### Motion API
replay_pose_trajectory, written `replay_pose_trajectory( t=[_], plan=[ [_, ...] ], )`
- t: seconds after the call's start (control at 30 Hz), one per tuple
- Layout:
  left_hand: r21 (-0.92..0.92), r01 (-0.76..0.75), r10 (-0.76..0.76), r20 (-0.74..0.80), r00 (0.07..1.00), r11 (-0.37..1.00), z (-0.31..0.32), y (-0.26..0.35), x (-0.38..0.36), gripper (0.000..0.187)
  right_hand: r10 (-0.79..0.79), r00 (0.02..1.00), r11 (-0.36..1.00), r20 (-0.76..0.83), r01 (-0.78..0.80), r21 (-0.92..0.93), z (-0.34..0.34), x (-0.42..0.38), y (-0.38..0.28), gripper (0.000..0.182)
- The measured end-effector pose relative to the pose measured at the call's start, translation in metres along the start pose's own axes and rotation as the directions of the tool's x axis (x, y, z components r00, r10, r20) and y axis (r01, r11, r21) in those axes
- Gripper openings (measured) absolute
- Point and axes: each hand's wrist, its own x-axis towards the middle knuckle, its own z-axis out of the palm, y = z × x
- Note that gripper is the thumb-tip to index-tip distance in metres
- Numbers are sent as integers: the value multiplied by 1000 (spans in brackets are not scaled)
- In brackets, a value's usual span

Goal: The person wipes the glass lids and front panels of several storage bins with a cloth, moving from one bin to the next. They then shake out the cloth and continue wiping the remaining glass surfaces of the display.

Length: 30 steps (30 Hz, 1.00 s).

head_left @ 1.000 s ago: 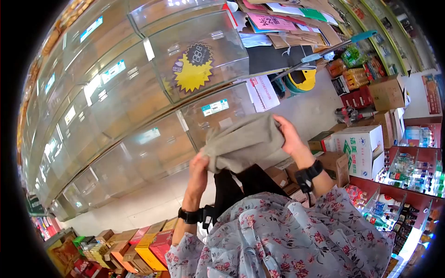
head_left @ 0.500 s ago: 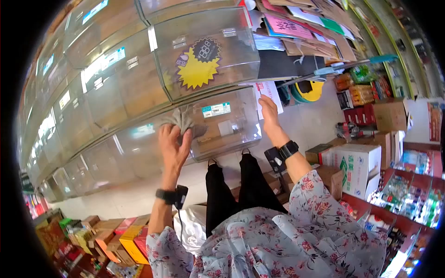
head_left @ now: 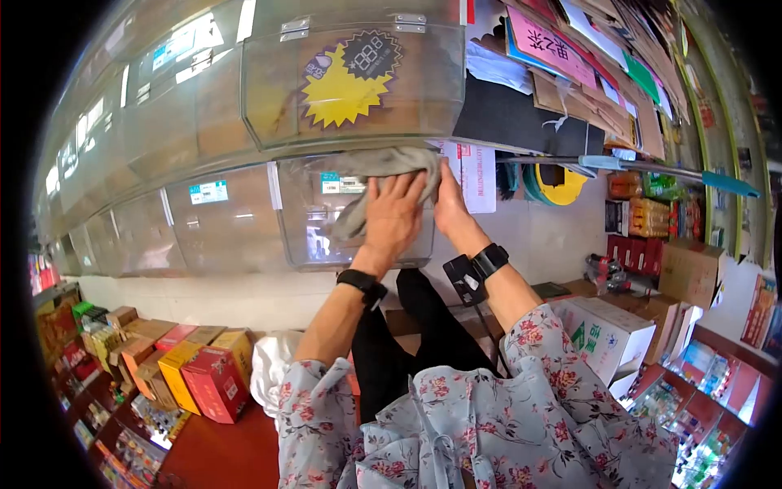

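Cloth (head_left: 407, 160) mid-frame: we should press flat. Left hand (head_left: 395, 216) on it, fingers bit spread; right hand (head_left: 453, 205) beside, can't tell hold.

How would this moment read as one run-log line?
left grip: flat on grey cloth | cloth: against clear bin | right grip: beside cloth, contact unclear

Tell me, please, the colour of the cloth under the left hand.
The cloth is greyish beige, best seen in the head view.

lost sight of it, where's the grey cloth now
In the head view, the grey cloth is under the left hand, on the clear bin below the yellow starburst sign, left of the right hand.
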Motion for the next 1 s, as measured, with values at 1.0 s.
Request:
replay_pose_trajectory(
  t=[1.0],
  plan=[
    [70,318,-294,-243,925,945,-23,-36,-117,49,-123,977,860,-172,19,-510,17,26,-11,76]
  ],
)
